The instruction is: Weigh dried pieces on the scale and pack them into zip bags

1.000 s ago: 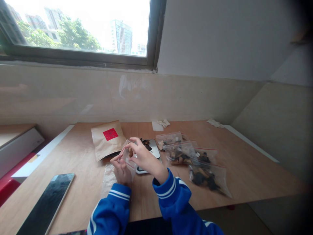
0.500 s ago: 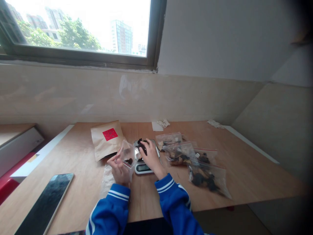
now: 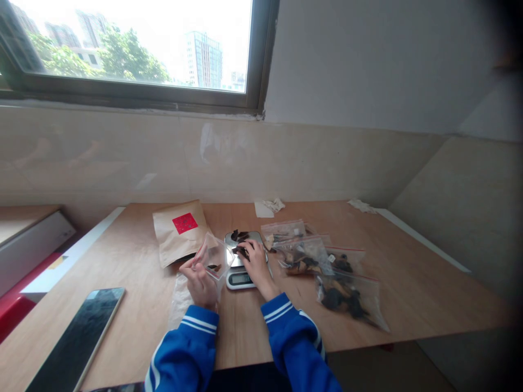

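My left hand (image 3: 201,284) is closed on a clear plastic bag (image 3: 215,255), held tilted with its mouth toward the scale; a few dark dried pieces lie inside it. On the small kitchen scale (image 3: 240,280) rest several dark brown dried pieces (image 3: 240,236), like dried herb slices. My right hand (image 3: 256,265) is over the scale's plate, its fingers closed around some of these dark pieces (image 3: 242,252). What exactly sits under its fingertips is partly hidden.
A brown paper pouch (image 3: 175,242) with a red label stands behind my left hand. Right of the scale lie several zip bags (image 3: 304,256) of dried pieces, one bag (image 3: 347,299) nearest the front edge. A phone (image 3: 77,337) lies at the left; crumpled tissue (image 3: 273,205) lies at the back.
My right hand has moved slightly down and toward me over the scale's plate, its fingers more curled. More dark pieces now show behind it. My left hand stays in place with the bag.
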`<state>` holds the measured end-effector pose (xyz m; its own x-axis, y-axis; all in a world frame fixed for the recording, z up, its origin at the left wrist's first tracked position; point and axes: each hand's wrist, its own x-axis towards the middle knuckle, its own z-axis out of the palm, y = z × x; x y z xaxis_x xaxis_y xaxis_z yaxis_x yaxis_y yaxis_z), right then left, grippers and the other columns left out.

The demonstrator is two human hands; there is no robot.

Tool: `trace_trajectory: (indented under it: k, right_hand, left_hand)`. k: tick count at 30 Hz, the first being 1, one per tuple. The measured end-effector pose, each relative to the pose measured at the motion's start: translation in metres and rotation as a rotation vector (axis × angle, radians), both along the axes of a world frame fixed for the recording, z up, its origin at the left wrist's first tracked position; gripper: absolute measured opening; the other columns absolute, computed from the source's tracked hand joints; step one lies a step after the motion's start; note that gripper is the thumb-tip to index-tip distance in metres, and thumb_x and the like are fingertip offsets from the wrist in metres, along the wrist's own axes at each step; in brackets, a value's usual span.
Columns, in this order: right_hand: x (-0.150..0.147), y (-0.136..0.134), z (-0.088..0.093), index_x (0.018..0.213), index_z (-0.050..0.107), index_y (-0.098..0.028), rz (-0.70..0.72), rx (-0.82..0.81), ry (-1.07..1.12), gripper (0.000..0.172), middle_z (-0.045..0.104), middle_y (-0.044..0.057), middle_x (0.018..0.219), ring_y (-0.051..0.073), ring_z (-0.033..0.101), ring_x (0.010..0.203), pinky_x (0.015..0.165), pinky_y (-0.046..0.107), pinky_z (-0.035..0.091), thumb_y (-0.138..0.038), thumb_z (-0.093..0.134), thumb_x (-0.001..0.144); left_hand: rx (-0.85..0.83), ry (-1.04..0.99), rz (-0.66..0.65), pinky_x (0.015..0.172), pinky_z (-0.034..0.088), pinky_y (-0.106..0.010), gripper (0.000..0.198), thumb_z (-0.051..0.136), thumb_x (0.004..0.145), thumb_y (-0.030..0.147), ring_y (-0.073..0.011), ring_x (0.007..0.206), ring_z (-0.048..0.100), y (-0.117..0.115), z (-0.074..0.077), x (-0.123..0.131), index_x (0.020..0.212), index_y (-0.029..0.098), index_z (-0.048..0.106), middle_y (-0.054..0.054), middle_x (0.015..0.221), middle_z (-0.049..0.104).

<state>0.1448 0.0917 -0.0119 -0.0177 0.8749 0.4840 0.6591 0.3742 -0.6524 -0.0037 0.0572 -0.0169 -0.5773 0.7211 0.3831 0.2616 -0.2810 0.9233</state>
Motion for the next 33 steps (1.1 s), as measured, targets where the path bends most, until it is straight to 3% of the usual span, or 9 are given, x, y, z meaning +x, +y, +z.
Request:
trace_trajectory:
  k: [3,7,11,14,22,28,33]
  right_hand:
    - [0.0,0.0,0.007,0.1,0.064,-0.02,-0.011,0.01,0.17,0.02,0.056,0.009,0.101,0.024,0.055,0.098,0.091,0.042,0.045,-0.029,0.052,0.087]
    - [-0.006,-0.008,0.039,0.098,0.064,-0.02,0.007,-0.008,0.473,0.025,0.061,0.008,0.1,0.021,0.059,0.097,0.09,0.037,0.047,-0.039,0.054,0.086]
    - [-0.017,-0.023,0.08,0.102,0.063,-0.019,0.251,-0.142,0.688,0.031,0.066,0.006,0.099,0.017,0.063,0.088,0.078,0.031,0.052,-0.043,0.057,0.083]
    - [-0.027,-0.028,0.097,0.1,0.065,-0.018,0.366,-0.217,0.692,0.03,0.067,0.005,0.093,0.015,0.063,0.08,0.07,0.027,0.053,-0.042,0.06,0.081]
    - [-0.041,-0.027,0.093,0.102,0.063,-0.02,0.32,-0.274,0.39,0.026,0.064,0.006,0.1,0.018,0.062,0.091,0.078,0.031,0.052,-0.026,0.064,0.077]
    - [-0.041,-0.029,0.099,0.105,0.059,-0.019,0.261,-0.201,0.225,0.032,0.06,0.005,0.105,0.019,0.057,0.101,0.091,0.035,0.046,-0.013,0.064,0.073]
    - [-0.051,-0.028,0.102,0.107,0.059,-0.018,0.276,-0.144,0.187,0.028,0.057,0.008,0.107,0.02,0.055,0.104,0.093,0.034,0.044,-0.023,0.063,0.079]
  left_hand:
    - [-0.043,0.003,0.047,0.05,0.043,-0.031,0.037,0.031,0.09,0.049,-0.0156,0.048,0.054,-0.002,0.005,0.001,0.1,0.016,0.042,-0.007,0.073,0.06]
    - [-0.013,0.049,0.055,0.052,0.043,-0.031,0.036,0.032,0.09,0.049,-0.0167,0.052,0.056,-0.003,0.006,0.001,0.098,0.016,0.043,-0.007,0.074,0.06]
    - [-0.044,0.084,0.033,0.052,0.042,-0.03,0.035,0.034,0.089,0.048,-0.0171,0.051,0.056,-0.002,-0.001,0.0,0.101,0.016,0.043,-0.003,0.068,0.058]
    - [-0.08,0.079,-0.002,0.053,0.043,-0.031,0.036,0.033,0.089,0.048,-0.0191,0.054,0.058,-0.002,-0.004,-0.001,0.104,0.017,0.042,-0.004,0.07,0.058]
    - [-0.108,0.089,0.018,0.06,0.044,-0.037,0.034,0.031,0.09,0.048,-0.0228,0.063,0.06,-0.006,0.007,0.001,0.103,0.018,0.041,-0.01,0.081,0.06]
    - [-0.121,0.08,0.021,0.062,0.045,-0.037,0.035,0.032,0.09,0.048,-0.0247,0.072,0.062,-0.004,0.005,0.001,0.104,0.017,0.041,-0.013,0.088,0.061]
    - [-0.119,0.076,0.019,0.067,0.047,-0.038,0.036,0.03,0.09,0.048,-0.0251,0.082,0.063,-0.004,0.004,0.001,0.105,0.017,0.04,-0.013,0.094,0.061]
